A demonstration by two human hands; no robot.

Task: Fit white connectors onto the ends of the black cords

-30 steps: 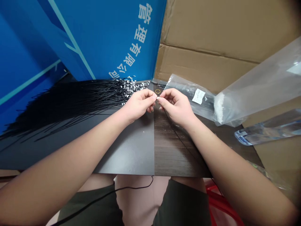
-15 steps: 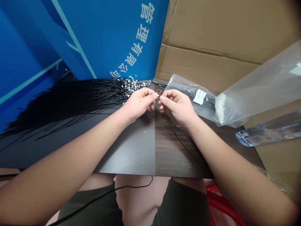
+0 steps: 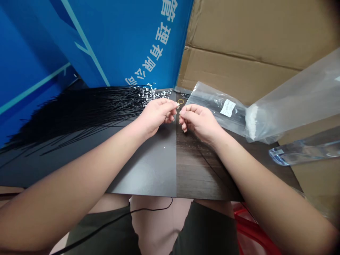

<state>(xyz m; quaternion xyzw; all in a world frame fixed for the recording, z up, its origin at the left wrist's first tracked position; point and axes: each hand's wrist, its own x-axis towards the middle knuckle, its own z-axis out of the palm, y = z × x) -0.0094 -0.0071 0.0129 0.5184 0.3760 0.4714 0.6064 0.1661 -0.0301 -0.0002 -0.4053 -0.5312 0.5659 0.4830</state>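
Note:
My left hand (image 3: 155, 115) and my right hand (image 3: 199, 121) meet over the dark table (image 3: 148, 166), fingertips almost touching. The left hand pinches a small white connector (image 3: 177, 105). My right hand pinches a thin black wire (image 3: 204, 157) that trails back along my right forearm. A large fan of black wires with white end pieces (image 3: 79, 109) lies on the table to the left of my left hand. A small yellow ring (image 3: 181, 101) lies just beyond my fingertips.
A blue printed board (image 3: 111, 39) and brown cardboard (image 3: 252, 42) stand behind the table. Clear plastic bags (image 3: 292, 102) lie at the right, one with a white label (image 3: 227, 107). A black cord (image 3: 127, 216) crosses my lap; something red (image 3: 255, 237) sits below the table.
My hands have drawn slightly apart at the fingertips and shifted a little. The view tilted slightly upward.

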